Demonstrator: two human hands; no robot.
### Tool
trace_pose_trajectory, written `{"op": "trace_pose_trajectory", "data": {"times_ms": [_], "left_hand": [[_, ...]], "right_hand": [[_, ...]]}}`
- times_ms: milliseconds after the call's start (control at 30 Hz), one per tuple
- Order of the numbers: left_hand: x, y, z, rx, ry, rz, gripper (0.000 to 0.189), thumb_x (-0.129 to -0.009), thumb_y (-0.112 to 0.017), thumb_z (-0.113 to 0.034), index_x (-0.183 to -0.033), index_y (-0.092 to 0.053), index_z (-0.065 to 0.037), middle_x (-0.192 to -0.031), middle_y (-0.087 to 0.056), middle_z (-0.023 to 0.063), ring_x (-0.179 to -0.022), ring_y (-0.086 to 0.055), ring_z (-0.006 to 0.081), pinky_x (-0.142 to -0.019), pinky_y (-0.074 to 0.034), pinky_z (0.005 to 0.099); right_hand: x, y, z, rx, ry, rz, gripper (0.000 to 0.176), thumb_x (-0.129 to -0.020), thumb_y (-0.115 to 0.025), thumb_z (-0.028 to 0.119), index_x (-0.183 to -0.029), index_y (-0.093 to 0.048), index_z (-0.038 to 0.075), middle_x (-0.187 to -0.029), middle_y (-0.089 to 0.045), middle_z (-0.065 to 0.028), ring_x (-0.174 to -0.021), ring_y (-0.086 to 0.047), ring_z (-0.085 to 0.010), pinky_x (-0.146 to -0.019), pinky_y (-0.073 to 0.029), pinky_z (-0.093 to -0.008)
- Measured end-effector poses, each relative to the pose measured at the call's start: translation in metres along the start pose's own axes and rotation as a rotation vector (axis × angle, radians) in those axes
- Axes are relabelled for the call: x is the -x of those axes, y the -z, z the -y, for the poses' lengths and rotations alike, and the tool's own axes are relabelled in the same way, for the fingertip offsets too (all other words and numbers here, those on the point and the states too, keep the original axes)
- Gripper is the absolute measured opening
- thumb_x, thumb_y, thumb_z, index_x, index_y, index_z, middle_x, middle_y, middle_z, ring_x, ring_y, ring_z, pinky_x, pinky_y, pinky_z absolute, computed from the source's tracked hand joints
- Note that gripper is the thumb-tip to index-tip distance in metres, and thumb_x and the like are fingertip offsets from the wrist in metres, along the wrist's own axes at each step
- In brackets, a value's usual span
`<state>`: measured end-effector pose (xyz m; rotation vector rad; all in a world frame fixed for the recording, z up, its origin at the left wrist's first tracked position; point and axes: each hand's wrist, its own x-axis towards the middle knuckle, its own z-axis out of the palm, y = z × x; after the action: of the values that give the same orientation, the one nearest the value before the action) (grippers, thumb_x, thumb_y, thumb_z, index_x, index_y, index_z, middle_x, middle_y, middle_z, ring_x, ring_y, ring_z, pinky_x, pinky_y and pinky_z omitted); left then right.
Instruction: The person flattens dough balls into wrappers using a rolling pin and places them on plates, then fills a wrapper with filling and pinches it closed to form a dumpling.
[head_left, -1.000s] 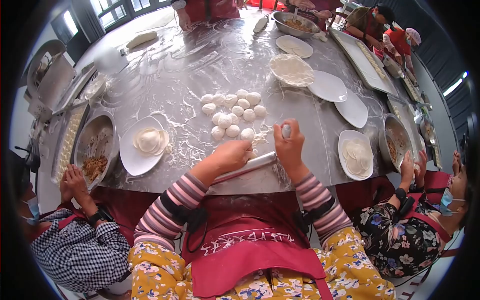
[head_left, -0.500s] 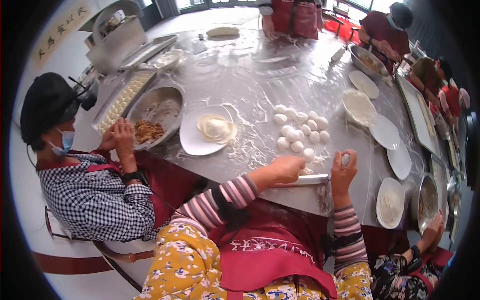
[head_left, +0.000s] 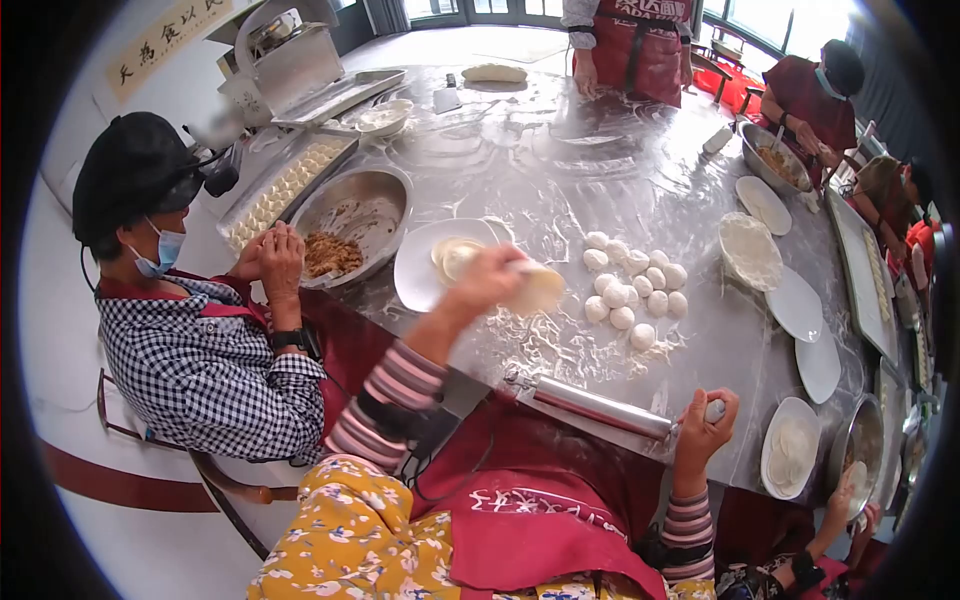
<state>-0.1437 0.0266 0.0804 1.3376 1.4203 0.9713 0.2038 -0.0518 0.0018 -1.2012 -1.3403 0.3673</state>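
My left hand [head_left: 487, 280] is closed on a thin round dough wrapper [head_left: 540, 290], blurred by motion, just right of a white plate [head_left: 415, 265] with a stack of wrappers [head_left: 458, 258] on it. At the table's near edge, my right hand [head_left: 704, 430] is wrapped round one handle of a metal rolling pin [head_left: 600, 405], which lies slanted on the floured steel. Several small dough balls [head_left: 615, 296] form a group beyond the pin.
At the left a person [head_left: 200, 340] pinches something beside a steel bowl of filling [head_left: 375, 210] and a tray of dumplings [head_left: 290, 190]. Plates [head_left: 797, 305] and another bowl [head_left: 860, 430] line the right side. More people stand at the far and right edges.
My left hand has moved from beside the rolling pin toward the plate, now with a wrapper in it. My right hand still grips the pin, whose barrel now shows. The view has shifted.
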Motion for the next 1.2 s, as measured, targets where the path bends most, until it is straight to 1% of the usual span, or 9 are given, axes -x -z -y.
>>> {"op": "trace_pose_trajectory", "data": {"times_ms": [33, 133, 200, 333, 633, 900, 967, 1067, 1200], "left_hand": [[0.000, 0.021, -0.002, 0.075, 0.097, -0.102, 0.031, -0.081, -0.059, -0.010, -0.108, -0.055, 0.002, -0.098, -0.060, 0.0107, -0.088, -0.059, 0.0172, -0.077, -0.049, 0.0304], [-0.013, 0.052, 0.027, -0.555, -0.100, -0.332, 0.039, -0.080, -0.063, -0.014, -0.113, -0.052, 0.004, -0.104, -0.060, 0.0154, -0.091, -0.060, 0.0205, -0.081, -0.049, 0.0315], [-0.007, 0.041, 0.027, -0.816, -0.241, -0.534, 0.040, -0.079, -0.063, -0.017, -0.111, -0.055, 0.005, -0.106, -0.061, 0.0204, -0.098, -0.060, 0.0321, -0.087, -0.047, 0.0358], [-0.024, -0.037, 0.030, -0.486, -0.147, 0.065, 0.027, -0.078, -0.064, -0.016, -0.101, -0.063, -0.001, -0.097, -0.064, 0.0169, -0.093, -0.062, 0.0276, -0.083, -0.048, 0.0358], [-0.048, -0.121, 0.018, -0.849, -0.065, 0.015, 0.042, -0.074, -0.070, -0.032, -0.103, -0.061, -0.002, -0.113, -0.055, 0.0191, -0.107, -0.055, 0.0327, -0.089, -0.047, 0.0400], [-0.038, -0.130, 0.030, -0.658, -0.136, -0.096, 0.029, -0.073, -0.064, -0.016, -0.098, -0.058, -0.001, -0.089, -0.064, 0.0207, -0.086, -0.062, 0.0372, -0.077, -0.048, 0.0459], [-0.031, -0.141, 0.033, -0.465, -0.310, 0.106, 0.019, -0.073, -0.062, -0.015, -0.086, -0.062, -0.002, -0.084, -0.064, 0.0203, -0.082, -0.062, 0.0366, -0.072, -0.049, 0.0421], [-0.014, -0.162, 0.036, -0.226, -0.237, 0.427, 0.011, -0.072, -0.062, -0.015, -0.075, -0.064, -0.004, -0.077, -0.064, 0.0180, -0.075, -0.062, 0.0346, -0.065, -0.049, 0.0406], [-0.008, -0.182, 0.047, -0.484, -0.372, 0.314, 0.004, -0.066, -0.064, -0.012, -0.068, -0.064, -0.009, -0.070, -0.063, 0.0130, -0.069, -0.062, 0.0327, -0.059, -0.047, 0.0428]], "right_hand": [[0.000, 0.000, 0.000, 0.001, -0.008, -0.006, 0.013, -0.087, -0.057, 0.000, -0.092, -0.046, 0.004, -0.078, -0.047, -0.0034, -0.048, -0.047, -0.0076, -0.039, -0.039, -0.0213], [0.001, -0.001, 0.002, 0.014, 0.010, -0.039, 0.014, -0.087, -0.058, 0.001, -0.091, -0.045, 0.004, -0.078, -0.047, -0.0030, -0.048, -0.046, -0.0071, -0.039, -0.038, -0.0212], [0.001, 0.000, 0.005, -0.009, 0.028, -0.012, 0.014, -0.087, -0.058, 0.000, -0.090, -0.045, 0.005, -0.079, -0.047, -0.0023, -0.048, -0.046, -0.0062, -0.039, -0.038, -0.0208], [0.003, 0.005, -0.002, 0.014, 0.042, 0.007, 0.013, -0.087, -0.057, 0.001, -0.088, -0.045, 0.005, -0.076, -0.045, -0.0014, -0.049, -0.045, -0.0055, -0.040, -0.037, -0.0204], [0.004, 0.000, 0.000, -0.072, -0.076, -0.027, 0.012, -0.088, -0.057, 0.002, -0.090, -0.045, 0.004, -0.075, -0.045, -0.0032, -0.046, -0.042, -0.0075, -0.039, -0.034, -0.0229], [0.003, -0.002, 0.004, -0.064, -0.081, -0.021, 0.013, -0.089, -0.057, 0.004, -0.091, -0.045, 0.003, -0.077, -0.044, -0.0037, -0.048, -0.044, -0.0078, -0.039, -0.036, -0.0230], [0.004, -0.003, 0.005, -0.081, -0.092, -0.041, 0.013, -0.089, -0.057, 0.003, -0.091, -0.044, 0.003, -0.076, -0.044, -0.0039, -0.047, -0.044, -0.0082, -0.039, -0.037, -0.0232], [0.000, -0.005, 0.005, -0.068, -0.061, -0.031, 0.013, -0.088, -0.057, 0.003, -0.092, -0.044, 0.003, -0.073, -0.044, -0.0035, -0.047, -0.044, -0.0086, -0.040, -0.037, -0.0230], [-0.003, -0.001, 0.008, -0.130, -0.112, 0.036, 0.013, -0.088, -0.057, 0.003, -0.092, -0.044, 0.003, -0.072, -0.043, -0.0033, -0.046, -0.045, -0.0084, -0.040, -0.037, -0.0229]]}}
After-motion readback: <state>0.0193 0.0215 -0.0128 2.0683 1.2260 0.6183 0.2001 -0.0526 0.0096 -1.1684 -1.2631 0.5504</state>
